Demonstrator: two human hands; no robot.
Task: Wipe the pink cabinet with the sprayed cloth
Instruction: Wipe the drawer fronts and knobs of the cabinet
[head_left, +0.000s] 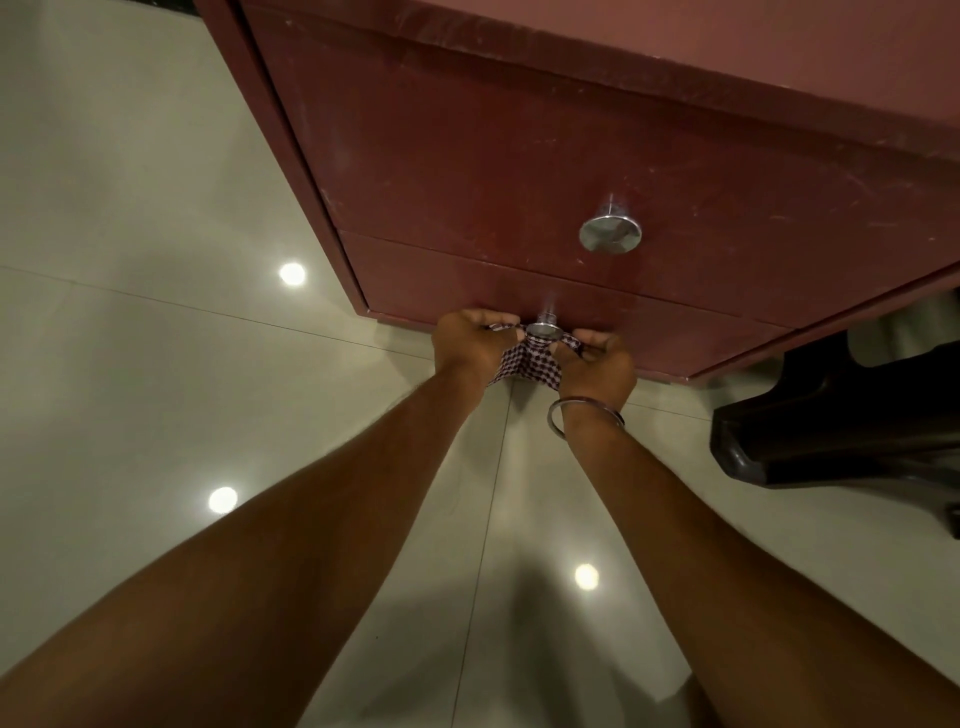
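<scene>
The pink cabinet (519, 156) fills the upper middle and right, seen from above, with two drawer fronts. A chrome knob (610, 234) sits on the upper drawer. A smaller chrome knob (543, 330) is on the lower drawer. A checked cloth (530, 364) is stretched under and around that lower knob. My left hand (470, 345) grips the cloth's left end. My right hand (597, 366), with a metal bangle at the wrist, grips its right end. Both hands are close against the lower drawer front.
Glossy pale floor tiles (130, 364) spread to the left and below, with ceiling light reflections. A dark plastic chair or stool (831, 431) stands on the floor at the right, beside the cabinet's lower right corner.
</scene>
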